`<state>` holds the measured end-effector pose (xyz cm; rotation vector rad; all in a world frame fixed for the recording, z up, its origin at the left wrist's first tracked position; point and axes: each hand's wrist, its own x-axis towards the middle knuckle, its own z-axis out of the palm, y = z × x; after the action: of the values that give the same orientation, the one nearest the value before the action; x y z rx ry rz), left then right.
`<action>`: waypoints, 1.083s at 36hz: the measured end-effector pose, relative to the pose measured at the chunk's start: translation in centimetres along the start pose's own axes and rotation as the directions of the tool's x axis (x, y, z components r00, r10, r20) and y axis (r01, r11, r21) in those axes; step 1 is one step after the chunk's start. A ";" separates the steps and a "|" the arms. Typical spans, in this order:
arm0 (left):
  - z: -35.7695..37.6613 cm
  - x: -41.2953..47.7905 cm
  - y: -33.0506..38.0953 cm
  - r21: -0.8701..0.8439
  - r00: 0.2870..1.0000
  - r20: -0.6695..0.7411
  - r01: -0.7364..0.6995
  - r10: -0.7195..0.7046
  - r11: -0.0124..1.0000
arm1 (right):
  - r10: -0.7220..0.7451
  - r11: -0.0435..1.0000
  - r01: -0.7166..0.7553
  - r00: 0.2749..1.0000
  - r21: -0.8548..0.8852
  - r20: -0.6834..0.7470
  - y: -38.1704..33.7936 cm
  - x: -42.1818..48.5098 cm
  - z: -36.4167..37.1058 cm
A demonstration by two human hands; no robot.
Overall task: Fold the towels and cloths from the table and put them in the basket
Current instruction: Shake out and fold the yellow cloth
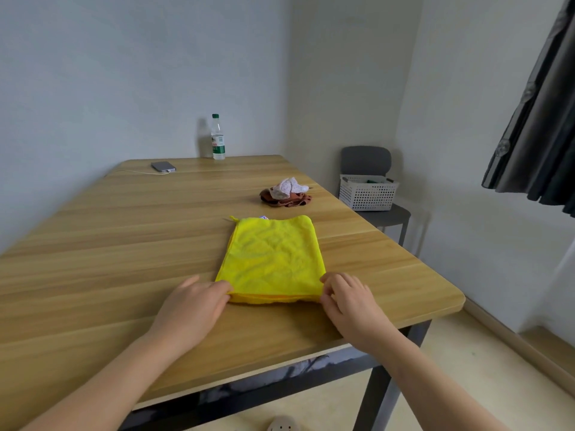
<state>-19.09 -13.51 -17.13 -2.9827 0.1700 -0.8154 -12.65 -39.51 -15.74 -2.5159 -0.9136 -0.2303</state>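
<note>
Both hands sit at the near edge of the yellow towel (271, 256), which lies flat on the desk (124, 244). Your left hand (189, 306) pinches its near-left corner and your right hand (348, 303) its near-right, fingers (222, 287) curled narrow onto the layered hem. The towel's long axis runs straight away from you, so the next fold likely goes forward. Beyond the towel lie crumpled cloths (286, 194). The basket (367, 194) stands further right of it, nearer your right hand.

I'm at a wooden table (124, 244) set in a corner of pale walls (124, 73). Grey chair (365, 160) just past its right edge, dark curtain (535, 119) hanging right, beige floor (466, 368) below, soft even light.
</note>
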 end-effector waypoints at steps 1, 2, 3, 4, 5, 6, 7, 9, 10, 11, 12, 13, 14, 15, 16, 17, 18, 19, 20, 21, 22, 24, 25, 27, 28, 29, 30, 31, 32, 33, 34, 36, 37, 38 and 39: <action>-0.2 0.4 -0.1 -0.029 0.999 0.011 0.051 -0.050 0.998 | 0.004 1.000 -0.004 1.000 0.015 -0.010 0.0 0.1 0.0; -0.6 1.0 0.0 -0.037 0.994 0.062 0.094 -0.092 0.995 | 0.021 0.998 -0.021 1.000 0.058 0.002 -0.2 0.3 -0.2; -1.0 1.6 0.1 -0.044 0.985 0.123 0.124 -0.118 0.991 | 0.040 0.993 -0.044 0.998 0.110 0.040 -0.3 0.4 -0.3; -1.2 2.1 0.0 -0.059 0.980 0.163 0.129 -0.118 0.990 | 0.042 0.988 -0.055 0.995 0.144 0.092 -0.4 0.6 -0.5; -1.0 2.7 -0.2 -0.056 0.980 0.172 0.108 -0.097 0.993 | 0.029 0.991 -0.049 0.988 0.127 0.149 -0.4 0.7 -0.7; -1.2 2.8 -0.3 -0.057 0.978 0.194 0.087 -0.075 0.995 | 0.016 0.997 -0.030 0.980 0.071 0.198 -0.4 0.8 -0.7; -1.5 2.9 -0.4 -0.029 0.968 0.245 0.061 -0.052 0.998 | 0.003 1.000 -0.003 0.975 -0.001 0.221 -0.2 0.9 -0.7; -1.4 2.4 -1.3 -0.014 0.973 0.211 -0.089 0.090 0.996 | -0.015 0.989 0.045 0.979 -0.144 0.203 0.3 1.0 -0.3; -1.0 2.2 -1.8 -0.052 0.967 0.216 -0.125 0.133 0.991 | -0.034 0.979 0.068 0.984 -0.194 0.176 0.6 1.2 -0.2; -1.0 2.0 -2.2 -0.084 0.967 0.219 -0.116 0.132 0.990 | -0.055 0.970 0.090 0.986 -0.226 0.157 0.9 1.3 -0.1; -1.1 2.0 -2.4 -0.135 0.965 0.232 -0.088 0.118 0.987 | -0.066 0.966 0.100 0.987 -0.237 0.148 1.1 1.5 -0.1; -1.1 2.1 -2.6 -0.213 0.964 0.245 -0.048 0.101 0.976 | -0.064 0.970 0.095 0.988 -0.226 0.140 1.3 1.8 -0.2; -1.0 2.3 -3.0 -0.314 0.959 0.269 0.006 0.083 0.949 | -0.057 0.977 0.079 0.992 -0.196 0.116 1.5 2.2 -0.2; -1.1 2.9 -3.2 -0.396 0.961 0.273 0.071 0.044 0.915 | -0.038 0.988 0.049 0.996 -0.146 0.077 1.7 2.7 -0.3; -1.2 3.5 -3.4 -0.455 0.967 0.253 0.141 -0.024 0.879 | -0.008 0.997 0.010 1.000 -0.075 0.020 1.8 3.3 -0.3; -1.0 4.2 -3.8 -0.498 0.971 0.214 0.200 -0.104 0.844 | 0.036 0.999 -0.035 0.998 0.007 -0.042 1.9 4.0 -0.3; -0.6 5.0 -4.2 -0.552 0.967 0.174 0.251 -0.184 0.795 | 0.091 0.992 -0.082 0.991 0.097 -0.095 1.9 4.7 -0.3; -0.3 5.7 -4.4 -0.602 0.954 0.159 0.299 -0.255 0.740 | 0.155 0.972 -0.129 0.980 0.196 -0.123 1.8 5.5 -0.4; -0.1 6.5 -4.5 -0.649 0.937 0.154 0.335 -0.313 0.683 | 0.216 0.938 -0.168 0.968 0.302 -0.131 1.6 6.3 -0.5; 0.2 7.4 -4.7 -0.702 0.922 0.150 0.354 -0.358 0.617 | 0.264 0.900 -0.196 0.956 0.389 -0.130 1.5 7.2 -0.6; 0.4 8.4 -4.7 -0.755 0.910 0.142 0.354 -0.390 0.552 | 0.299 0.872 -0.212 0.945 0.441 -0.137 1.5 8.2 -0.7; 1.2 10.2 -4.7 -0.816 0.888 0.129 0.348 -0.442 0.462 | 0.347 0.840 -0.232 0.924 0.490 -0.158 1.7 10.4 -0.6; 1.6 11.1 -4.8 -0.828 0.875 0.134 0.357 -0.466 0.432 | 0.365 0.825 -0.237 0.916 0.513 -0.165 1.9 11.6 -0.5; 2.9 12.9 -5.4 -0.832 0.843 0.167 0.399 -0.512 0.385 | 0.396 0.799 -0.247 0.903 0.548 -0.169 2.4 14.0 -0.2; 3.6 13.8 -5.8 -0.824 0.826 0.183 0.424 -0.533 0.375 | 0.408 0.794 -0.254 0.896 0.553 -0.175 2.7 15.3 0.0; 4.3 14.7 -6.3 -0.818 0.816 0.190 0.439 -0.546 0.371 | 0.421 0.790 -0.263 0.889 0.554 -0.180 3.2 16.5 0.3; 5.1 15.6 -6.8 -0.814 0.808 0.194 0.449 -0.556 0.369 | 0.433 0.787 -0.271 0.883 0.554 -0.184 3.6 17.7 0.5; 5.8 16.5 -7.2 -0.812 0.801 0.192 0.454 -0.567 0.366 | 0.448 0.784 -0.284 0.875 0.552 -0.185 4.0 18.8 0.7; 6.5 17.4 -7.5 -0.808 0.798 0.189 0.458 -0.573 0.371 | 0.458 0.788 -0.297 0.868 0.539 -0.190 4.4 19.9 0.9; 7.2 18.2 -7.9 -0.793 0.794 0.189 0.471 -0.578 0.387 | 0.468 0.794 -0.314 0.862 0.521 -0.193 4.9 20.9 1.1; 8.0 18.8 -8.3 -0.768 0.790 0.193 0.491 -0.582 0.412 | 0.475 0.801 -0.332 0.858 0.498 -0.193 5.4 21.7 1.5; 9.8 19.8 -8.8 -0.695 0.783 0.237 0.550 -0.575 0.462 | 0.492 0.808 -0.383 0.856 0.448 -0.156 6.2 22.9 2.5; 10.5 20.0 -9.0 -0.655 0.770 0.264 0.585 -0.581 0.478 | 0.501 0.812 -0.415 0.856 0.410 -0.127 6.6 23.3 3.1; 11.0 20.2 -9.1 -0.620 0.753 0.281 0.616 -0.595 0.486 | 0.507 0.823 -0.443 0.855 0.356 -0.107 7.0 23.5 3.8; 11.5 20.4 -9.3 -0.596 0.737 0.288 0.637 -0.611 0.488 | 0.510 0.836 -0.466 0.854 0.291 -0.099 7.2 23.7 4.4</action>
<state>5.11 -6.53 -16.05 -3.7930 -0.9164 -0.8703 10.13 -28.97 -15.02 -2.3425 -0.1889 -0.1478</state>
